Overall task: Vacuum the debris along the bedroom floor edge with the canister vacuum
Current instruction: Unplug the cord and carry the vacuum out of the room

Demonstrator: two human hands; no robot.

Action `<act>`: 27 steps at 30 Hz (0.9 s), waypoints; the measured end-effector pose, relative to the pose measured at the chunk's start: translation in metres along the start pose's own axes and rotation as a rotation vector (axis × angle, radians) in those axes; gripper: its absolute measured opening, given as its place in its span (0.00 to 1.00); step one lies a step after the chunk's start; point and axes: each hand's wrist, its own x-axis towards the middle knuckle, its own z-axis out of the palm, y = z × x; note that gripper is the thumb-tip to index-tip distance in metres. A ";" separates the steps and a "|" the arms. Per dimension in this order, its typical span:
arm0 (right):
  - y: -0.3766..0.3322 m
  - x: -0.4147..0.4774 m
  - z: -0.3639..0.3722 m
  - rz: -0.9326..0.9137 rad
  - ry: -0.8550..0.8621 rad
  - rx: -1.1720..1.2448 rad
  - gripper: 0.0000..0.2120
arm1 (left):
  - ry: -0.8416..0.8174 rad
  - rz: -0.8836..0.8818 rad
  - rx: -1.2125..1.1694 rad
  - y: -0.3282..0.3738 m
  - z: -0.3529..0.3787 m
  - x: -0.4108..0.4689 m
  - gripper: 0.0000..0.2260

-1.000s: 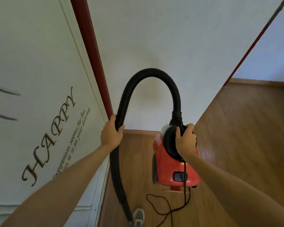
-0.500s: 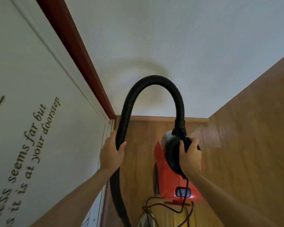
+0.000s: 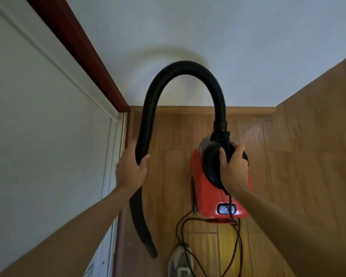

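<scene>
Risk: left hand (image 3: 131, 172) wrapped round hose (image 3: 185, 66), right hand (image 3: 234, 168) clamped on vacuum (image 3: 208, 198); slack cord (image 3: 238, 236) looped beside shoe (image 3: 180, 262) may snag underfoot or trip.

White door (image 3: 48, 136) (red-framed), pale wall (image 3: 228, 37), grey shoe (image 3: 179, 263).

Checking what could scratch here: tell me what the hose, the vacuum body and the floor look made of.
The hose: black flexible plastic, matte, judging by its ribbed coils and tight arch. The vacuum body: hard red plastic, glossy; the smooth moulded shell catches light. The floor: wood-look planks, slight sheen; grain and seams show, but wood, laminate or vinyl cannot be told.
</scene>
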 end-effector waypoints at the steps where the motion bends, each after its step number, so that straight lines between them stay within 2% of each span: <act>1: 0.005 0.005 0.007 0.008 -0.001 0.005 0.15 | 0.000 0.005 0.002 -0.006 0.007 0.002 0.18; 6: 0.024 0.024 0.034 0.007 0.015 0.029 0.14 | -0.009 0.009 -0.010 -0.025 0.034 0.013 0.15; 17: 0.041 0.051 0.073 -0.036 0.003 0.040 0.15 | 0.037 -0.021 -0.004 -0.051 0.062 0.039 0.18; 27: 0.064 0.072 0.095 0.010 -0.063 0.057 0.15 | 0.039 -0.067 -0.033 -0.068 0.077 0.058 0.20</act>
